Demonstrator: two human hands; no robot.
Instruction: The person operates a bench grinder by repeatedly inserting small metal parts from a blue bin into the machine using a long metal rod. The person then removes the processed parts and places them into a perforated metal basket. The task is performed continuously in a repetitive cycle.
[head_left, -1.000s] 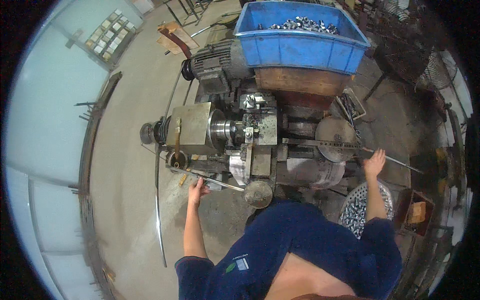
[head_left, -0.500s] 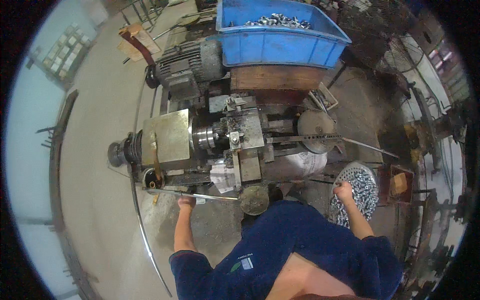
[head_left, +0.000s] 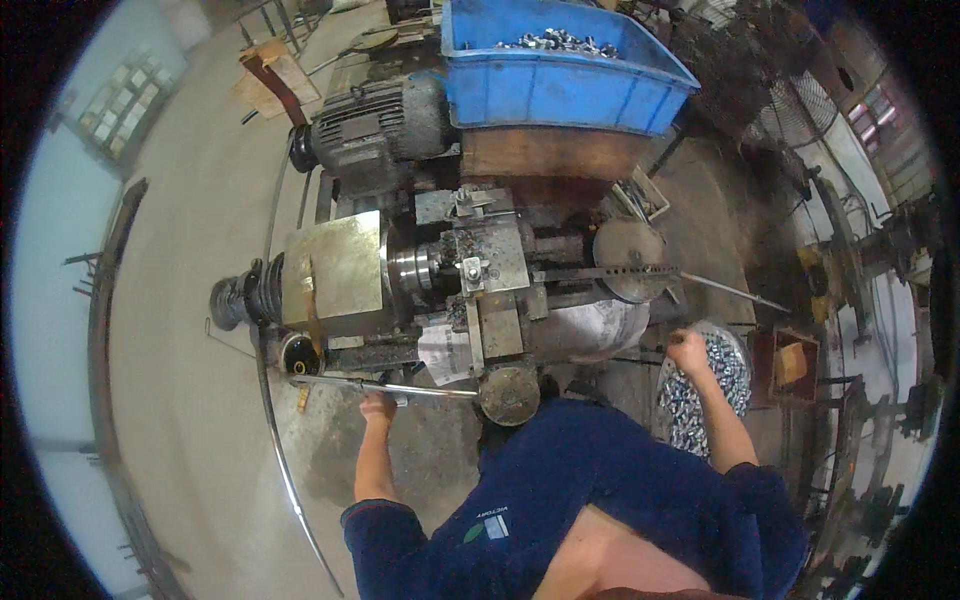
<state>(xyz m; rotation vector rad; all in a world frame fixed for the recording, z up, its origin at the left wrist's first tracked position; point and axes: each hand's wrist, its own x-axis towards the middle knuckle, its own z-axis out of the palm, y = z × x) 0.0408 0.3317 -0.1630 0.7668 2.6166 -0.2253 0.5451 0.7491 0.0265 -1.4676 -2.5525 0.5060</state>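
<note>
- While I watch from afar, pale floor (head_left: 200, 260) spreads left of the lathe (head_left: 490, 250) to a light blue wall (head_left: 60, 330); the floor looks hard, and darkly stained just in front of the machine.
- Greasy and strewn with dark chips, the lathe looks heavy and rigid to me, with slick metal surfaces.
- Behind the lathe, a blue bin (head_left: 560, 95) of small metal parts rests on a wooden box (head_left: 550, 155); I judge the load weighty.
- Along the lathe's near side lies a steel rod (head_left: 435, 391), its right end reaching a round disc (head_left: 510, 395). I expect it stiff, smooth, hardly fragile, perhaps slippery with oil; mid-length looks the surest hold.
- Right of the lathe's front, a perforated basket (head_left: 740, 350) holds loose shiny pieces (head_left: 705, 400), hard and probably light singly.
- Before the lathe, the left hand (head_left: 377, 404) meets the rod from below; its fingers are hidden, so I cannot tell whether they clench.
- At the lathe's right front, the right hand (head_left: 686, 350) has curled fingers over the basket's edge; whether they grasp anything, I cannot tell.
</note>
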